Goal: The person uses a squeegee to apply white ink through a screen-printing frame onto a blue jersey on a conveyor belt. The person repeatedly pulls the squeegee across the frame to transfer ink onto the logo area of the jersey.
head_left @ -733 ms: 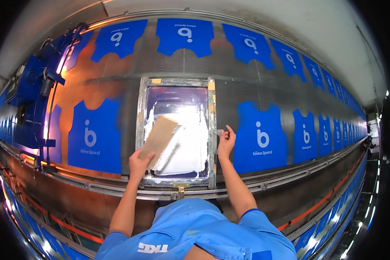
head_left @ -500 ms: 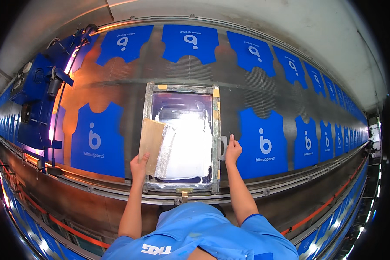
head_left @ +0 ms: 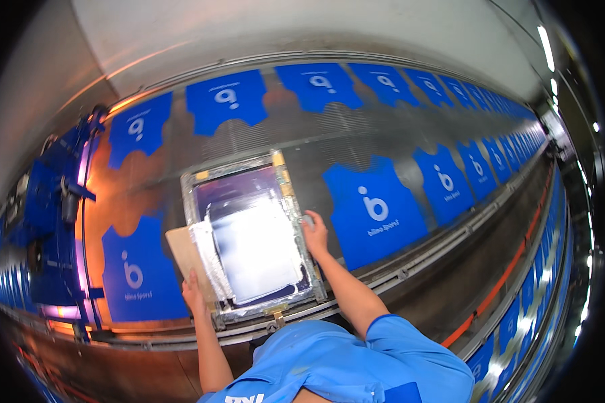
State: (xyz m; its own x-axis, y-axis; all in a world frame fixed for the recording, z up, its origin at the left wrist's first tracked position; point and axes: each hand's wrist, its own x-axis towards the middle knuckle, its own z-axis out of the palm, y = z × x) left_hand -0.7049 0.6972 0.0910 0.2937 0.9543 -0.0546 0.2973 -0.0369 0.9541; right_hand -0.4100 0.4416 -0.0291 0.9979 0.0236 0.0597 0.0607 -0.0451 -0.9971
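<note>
A metal-framed printing screen [head_left: 276, 164] lies on the long bench, with white ink [head_left: 252, 245] spread over most of its mesh. My left hand [head_left: 194, 293] holds a tan wooden squeegee [head_left: 184, 245] by its outer part, at the screen's left side; the squeegee's inner edge is coated in white. My right hand [head_left: 315, 234] is curled at the right side of the frame, its fingers round a small grey piece that I cannot make out clearly. A blue printed cloth panel [head_left: 374, 201] lies just right of it, another [head_left: 131, 269] to the left.
Two rows of blue panels [head_left: 227, 101] run along the bench. A blue machine [head_left: 50, 228] with glowing orange and pink light stands at the left. A metal rail [head_left: 392, 273] borders the near edge; another line of panels lies below right.
The squeegee has shifted to the screen's left edge in my left hand. My right hand has moved in to the frame and curled. The view has turned, so the bench now slants.
</note>
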